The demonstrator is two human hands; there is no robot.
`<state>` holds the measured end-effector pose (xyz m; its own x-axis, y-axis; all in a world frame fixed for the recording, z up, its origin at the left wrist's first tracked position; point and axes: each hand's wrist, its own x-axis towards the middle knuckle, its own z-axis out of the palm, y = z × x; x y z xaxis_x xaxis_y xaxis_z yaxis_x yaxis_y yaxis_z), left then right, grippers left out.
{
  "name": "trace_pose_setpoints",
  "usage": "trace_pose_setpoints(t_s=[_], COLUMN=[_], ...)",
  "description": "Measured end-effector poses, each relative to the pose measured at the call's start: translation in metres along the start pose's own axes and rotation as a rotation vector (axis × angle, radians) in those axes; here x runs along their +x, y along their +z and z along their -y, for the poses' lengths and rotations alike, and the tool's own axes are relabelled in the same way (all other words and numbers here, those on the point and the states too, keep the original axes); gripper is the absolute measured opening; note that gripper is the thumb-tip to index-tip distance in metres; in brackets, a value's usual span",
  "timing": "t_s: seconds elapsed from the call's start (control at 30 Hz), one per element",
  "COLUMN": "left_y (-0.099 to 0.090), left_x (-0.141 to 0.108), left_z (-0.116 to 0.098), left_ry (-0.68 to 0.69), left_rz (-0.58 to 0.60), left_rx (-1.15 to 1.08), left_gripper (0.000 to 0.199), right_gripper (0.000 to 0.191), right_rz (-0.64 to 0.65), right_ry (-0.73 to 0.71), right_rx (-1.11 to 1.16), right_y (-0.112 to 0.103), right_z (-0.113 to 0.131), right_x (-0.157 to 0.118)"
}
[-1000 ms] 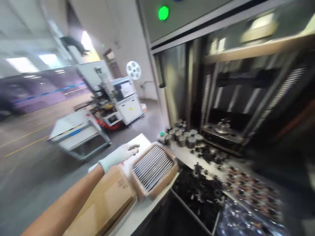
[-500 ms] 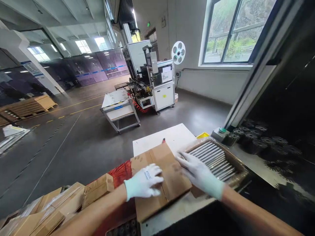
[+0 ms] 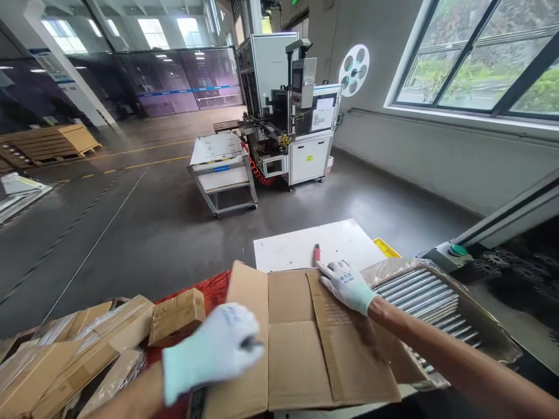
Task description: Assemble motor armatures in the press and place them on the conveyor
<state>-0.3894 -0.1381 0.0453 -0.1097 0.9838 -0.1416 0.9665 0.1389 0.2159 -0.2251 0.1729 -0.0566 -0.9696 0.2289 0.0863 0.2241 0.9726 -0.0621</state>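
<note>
Cardboard box open, right hand on flap, left hand blurred

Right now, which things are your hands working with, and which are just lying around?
Working with:
- right hand, on a flap
- left hand, lifted above
- open cardboard box

Lying around:
- tray of metal rods
- taped cardboard box
- red-handled tool on a white board
- wheeled cart
</note>
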Motion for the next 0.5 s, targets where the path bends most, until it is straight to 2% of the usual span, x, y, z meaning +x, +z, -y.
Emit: trace_pose_setpoints(t_s=[0.03, 0.07, 0.13, 0.17, 0.23, 0.3, 0.33, 0.37, 0.43, 0.5], left_y=[0.0, 0.005, 0.026, 0.037, 0.056, 0.066, 0.068, 0.07, 0.075, 0.084], left_x=[-0.021, -0.039, -0.056, -0.054, -0.031, 0.007, 0.026, 0.044, 0.072, 0.087], left_z=[0.012, 0.019, 0.015, 0.006, -0.02, -0.045, -0.055, -0.062, -0.067, -0.066], left_ry=[-0.197, -0.348, -0.497, -0.543, -0.644, -0.716, -0.717, -0.692, -0.657, -0.629], left_rz=[0.087, 0.14, 0.144, 0.116, 0.025, -0.141, -0.268, -0.341, -0.354, -0.301], left_rx=[-0.034, -0.076, -0.134, -0.114, -0.08, -0.051, -0.022, 0.013, 0.066, 0.107], left_gripper=[0.008, 0.01, 0.027, 0.029, 0.035, 0.048, 0.057, 0.066, 0.073, 0.074], right_gripper=[0.049, 0.049, 0.048, 0.047, 0.043, 0.041, 0.038, 0.035, 0.026, 0.023], right_rz=[0.006, 0.013, 0.014, -0.004, -0.067, -0.127, -0.143, -0.142, -0.118, -0.081], right_ry=[0.017, 0.027, 0.027, -0.001, -0.185, -0.49, -0.63, -0.731, -0.792, -0.794], right_rx=[-0.018, -0.034, -0.063, -0.071, -0.052, 0.022, 0.076, 0.133, 0.232, 0.287], right_y=[-0.004, -0.007, -0.01, -0.01, -0.009, -0.01, -0.011, -0.012, -0.011, -0.008], right_z=[0.005, 0.01, 0.017, 0.018, 0.015, 0.01, 0.009, 0.01, 0.015, 0.024], right_x=[-0.008, -0.017, -0.034, -0.04, -0.044, -0.038, -0.033, -0.026, -0.013, -0.003])
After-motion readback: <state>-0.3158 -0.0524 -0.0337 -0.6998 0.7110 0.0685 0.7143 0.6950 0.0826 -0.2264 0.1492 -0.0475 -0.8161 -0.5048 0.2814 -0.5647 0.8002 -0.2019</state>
